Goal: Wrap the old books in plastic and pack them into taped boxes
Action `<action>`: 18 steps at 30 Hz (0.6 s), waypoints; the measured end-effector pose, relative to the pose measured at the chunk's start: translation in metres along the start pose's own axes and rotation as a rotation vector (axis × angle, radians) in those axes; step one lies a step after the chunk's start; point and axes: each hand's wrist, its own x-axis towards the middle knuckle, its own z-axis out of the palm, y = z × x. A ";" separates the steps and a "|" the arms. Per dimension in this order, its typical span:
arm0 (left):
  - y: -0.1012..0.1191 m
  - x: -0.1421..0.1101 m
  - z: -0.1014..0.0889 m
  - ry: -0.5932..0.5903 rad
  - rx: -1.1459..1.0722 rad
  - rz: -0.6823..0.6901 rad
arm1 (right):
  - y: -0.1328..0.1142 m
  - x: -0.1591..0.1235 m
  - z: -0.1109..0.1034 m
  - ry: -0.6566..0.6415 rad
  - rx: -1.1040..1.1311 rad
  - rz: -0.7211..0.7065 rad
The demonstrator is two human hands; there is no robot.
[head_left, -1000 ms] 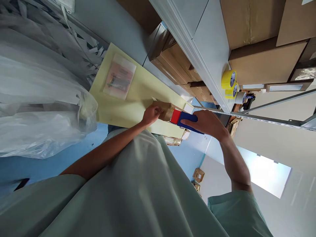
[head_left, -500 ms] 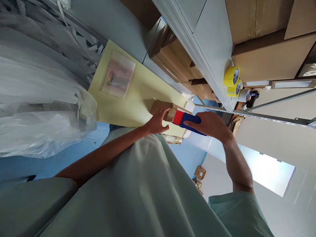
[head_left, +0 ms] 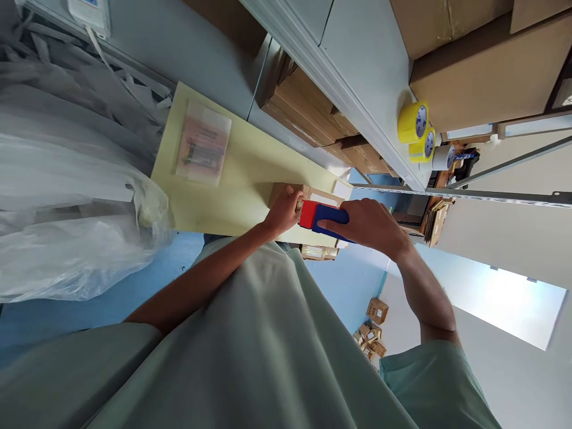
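Right hand (head_left: 369, 223): wrapped firmly around a blue-and-red, hard-looking handheld tool (head_left: 330, 215), probably a plastic tape dispenser, thumb laid along the blue body, red end against or just beside the box. Left hand (head_left: 283, 210): fingers curled over the end of a small, brown, rectangular cardboard box (head_left: 277, 192) with a white label; too obscured to tell whether clenched on it or merely pressing. Box lying under the hands, on a pale yellow, flat tabletop (head_left: 243, 173).

Probably light, contents unknown; stiff along edges and corners, softer mid-panel, likely to dent under a hard squeeze. Dry cardboard, hardly slippery, though slicker wherever taped. Best taken by two opposite side walls near the corners, clear of flaps and of the tool's red end. Tool likely rigid, a bit heavier at the head; best held by the blue body, fingers away from any cutting edge, too small to make out here.

Farther along the tabletop, well apart from the box, a flat pink-and-white packet (head_left: 203, 146), probably thin and bendable. Beyond, larger brown cardboard boxes (head_left: 313, 107), and on a white shelf (head_left: 357, 65), yellow tape rolls (head_left: 413, 122).
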 end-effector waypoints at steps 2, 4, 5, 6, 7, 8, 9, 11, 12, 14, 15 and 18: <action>-0.002 0.001 0.001 0.025 0.032 -0.017 | 0.010 0.002 0.005 0.011 0.011 0.015; -0.005 0.001 0.001 0.045 0.056 -0.008 | 0.025 0.006 0.013 0.019 0.022 0.039; -0.006 0.001 0.000 0.052 0.064 -0.001 | 0.034 0.009 0.019 0.019 0.028 0.052; -0.007 0.001 0.000 0.058 0.070 0.006 | 0.044 0.013 0.025 0.017 0.037 0.061; -0.008 0.001 -0.001 0.060 0.073 0.011 | 0.054 0.018 0.032 0.010 0.050 0.063; -0.010 0.000 -0.002 0.058 0.074 0.015 | 0.063 0.024 0.041 0.001 0.065 0.059; -0.011 0.000 -0.003 0.053 0.075 0.016 | 0.072 0.031 0.050 -0.012 0.081 0.051; -0.014 -0.002 -0.006 0.037 0.076 0.016 | 0.085 0.046 0.069 -0.043 0.114 0.025; -0.015 -0.003 -0.008 0.028 0.074 0.016 | 0.090 0.054 0.079 -0.055 0.129 0.014; -0.017 -0.006 -0.013 0.009 0.065 0.017 | 0.095 0.070 0.098 -0.069 0.159 -0.001; -0.017 -0.007 -0.015 0.001 0.061 0.017 | 0.096 0.077 0.107 -0.069 0.177 -0.009; -0.015 -0.014 -0.021 -0.008 0.057 -0.005 | 0.096 0.092 0.127 -0.048 0.245 -0.038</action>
